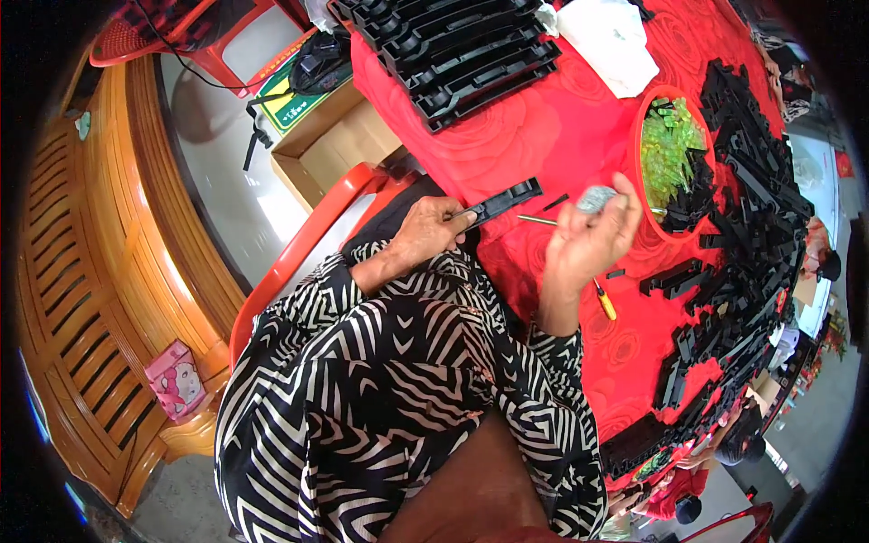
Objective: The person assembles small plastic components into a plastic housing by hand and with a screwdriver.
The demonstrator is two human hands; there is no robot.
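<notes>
My left hand (434, 224) is closed around one end of a long black plastic part (505, 199), whose free end points to the right, over the red tablecloth. To the right of it, my raised right hand (593, 237) has its fingers curled around a small greyish, rounded object (596, 198); its exact kind does not show. A thin metal rod (538, 219) pokes out between the two hands, its other end hidden behind my right hand. Below that hand lies a screwdriver (605, 302) with a yellow handle. A small black strip (557, 202) rests near the rod.
An orange-red basin (641, 172) holds yellow-green clear pieces and black parts. Black plastic parts (747, 181) pile along the right. Black racks (462, 68) and a white cloth (611, 45) lie at the far side. A red chair (299, 244) and wooden bench (90, 271) stand left.
</notes>
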